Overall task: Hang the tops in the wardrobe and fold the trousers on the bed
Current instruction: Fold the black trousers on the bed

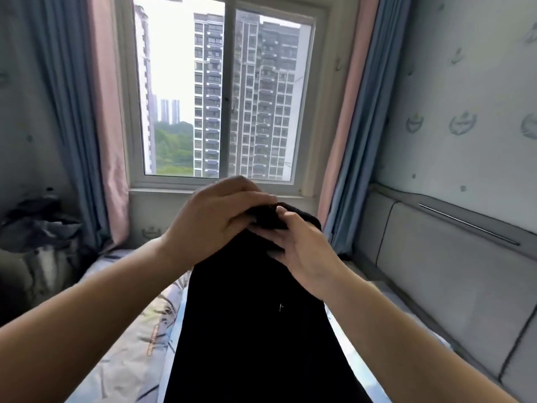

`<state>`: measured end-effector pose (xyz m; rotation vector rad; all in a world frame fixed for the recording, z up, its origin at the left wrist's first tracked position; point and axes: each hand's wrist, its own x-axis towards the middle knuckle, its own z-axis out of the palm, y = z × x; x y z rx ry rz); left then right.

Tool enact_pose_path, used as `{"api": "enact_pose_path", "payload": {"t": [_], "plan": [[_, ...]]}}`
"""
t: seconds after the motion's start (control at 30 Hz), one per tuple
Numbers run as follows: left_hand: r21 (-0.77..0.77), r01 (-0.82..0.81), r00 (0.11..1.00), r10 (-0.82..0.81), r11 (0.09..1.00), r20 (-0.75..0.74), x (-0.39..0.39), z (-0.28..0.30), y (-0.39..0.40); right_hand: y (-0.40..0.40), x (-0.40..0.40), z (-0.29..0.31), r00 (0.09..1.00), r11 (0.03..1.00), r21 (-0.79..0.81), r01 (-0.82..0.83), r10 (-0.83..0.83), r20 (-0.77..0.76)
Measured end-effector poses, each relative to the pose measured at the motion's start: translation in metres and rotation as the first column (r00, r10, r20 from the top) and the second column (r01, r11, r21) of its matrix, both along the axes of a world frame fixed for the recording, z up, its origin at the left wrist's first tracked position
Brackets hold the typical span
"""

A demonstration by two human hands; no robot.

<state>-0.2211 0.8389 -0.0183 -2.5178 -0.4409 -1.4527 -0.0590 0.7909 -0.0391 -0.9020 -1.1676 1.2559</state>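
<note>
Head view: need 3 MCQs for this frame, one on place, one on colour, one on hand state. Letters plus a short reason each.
1. Where does the garment hang?
A. Over the patterned bed
B. Inside a wardrobe
C. On the windowsill

2. What colour is the garment?
A. White
B. Black
C. Pink

3. What are the hands doing?
A. Both rest flat on the bed
B. Only the left holds the garment
C. Both hold the garment's top edge

Answers:
1 A: the cloth drops from the hands over the bedspread, with the window behind.
2 B: it is uniformly black.
3 C: left hand and right hand meet at the top, fingers curled on the fabric.
</note>
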Motion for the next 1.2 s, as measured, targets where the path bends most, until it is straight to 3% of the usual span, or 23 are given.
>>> {"api": "enact_pose_path", "payload": {"t": [0.07,0.13,0.2,0.27,0.3,0.37,0.47,0.6,0.63,0.77,0.93,0.97,1.0,1.07,1.1,1.2], "plan": [[-0.053,-0.038,0.996,0.042,0.998,0.083,0.020,0.016,0.026,0.017,0.024,0.005,0.982,0.999,0.040,-0.037,0.029,0.188],[-0.150,-0.095,0.985,0.115,0.984,0.128,0.040,0.026,0.051,0.033,0.052,-0.002,0.882,0.974,0.227,0.010,-0.116,0.457],[-0.235,-0.139,0.964,0.185,0.962,0.189,0.056,0.029,0.071,0.048,0.081,-0.019,0.634,0.859,0.499,0.111,-0.448,0.630],[-0.257,-0.150,0.939,0.218,0.955,0.264,0.066,0.033,0.088,0.067,0.111,-0.036,0.417,0.707,0.691,0.153,-0.680,0.603],[-0.246,-0.159,0.928,0.229,0.956,0.293,0.070,0.036,0.094,0.076,0.125,-0.044,0.345,0.682,0.714,0.160,-0.716,0.607],[-0.210,-0.197,0.905,0.261,0.957,0.337,0.075,0.044,0.105,0.097,0.150,-0.061,0.297,0.753,0.630,0.189,-0.655,0.695],[-0.176,-0.262,0.883,0.309,0.949,0.354,0.073,0.055,0.114,0.127,0.165,-0.084,0.440,0.897,0.376,0.232,-0.442,0.782],[-0.164,-0.312,0.855,0.351,0.936,0.381,0.060,0.072,0.119,0.162,0.167,-0.110,0.180,0.970,0.228,0.089,-0.241,0.954],[-0.167,-0.317,0.842,0.358,0.933,0.403,0.055,0.076,0.119,0.170,0.166,-0.115,0.158,0.980,0.185,0.077,-0.195,0.968],[-0.158,-0.357,0.811,0.389,0.921,0.436,0.037,0.095,0.117,0.192,0.154,-0.131,0.157,0.993,0.113,0.047,-0.119,0.980],[-0.127,-0.449,0.778,0.456,0.885,0.431,0.002,0.110,0.115,0.212,0.137,-0.129,0.190,0.981,0.156,0.112,-0.175,0.966],[-0.128,-0.460,0.773,0.467,0.879,0.429,-0.005,0.111,0.115,0.217,0.139,-0.124,0.256,0.971,0.180,0.156,-0.216,0.942],[-0.130,-0.475,0.765,0.482,0.870,0.427,-0.015,0.111,0.115,0.223,0.140,-0.116,0.399,0.961,0.190,0.201,-0.257,0.880],[-0.136,-0.524,0.732,0.526,0.841,0.434,-0.035,0.110,0.115,0.234,0.148,-0.089,0.746,0.953,0.125,0.277,-0.295,0.596],[-0.142,-0.544,0.711,0.545,0.827,0.445,-0.045,0.108,0.114,0.240,0.153,-0.072,0.842,0.946,0.098,0.310,-0.321,0.435],[-0.174,-0.589,0.660,0.595,0.789,0.459,-0.069,0.102,0.114,0.253,0.167,-0.021,0.907,0.927,0.124,0.353,-0.372,0.197]]}}
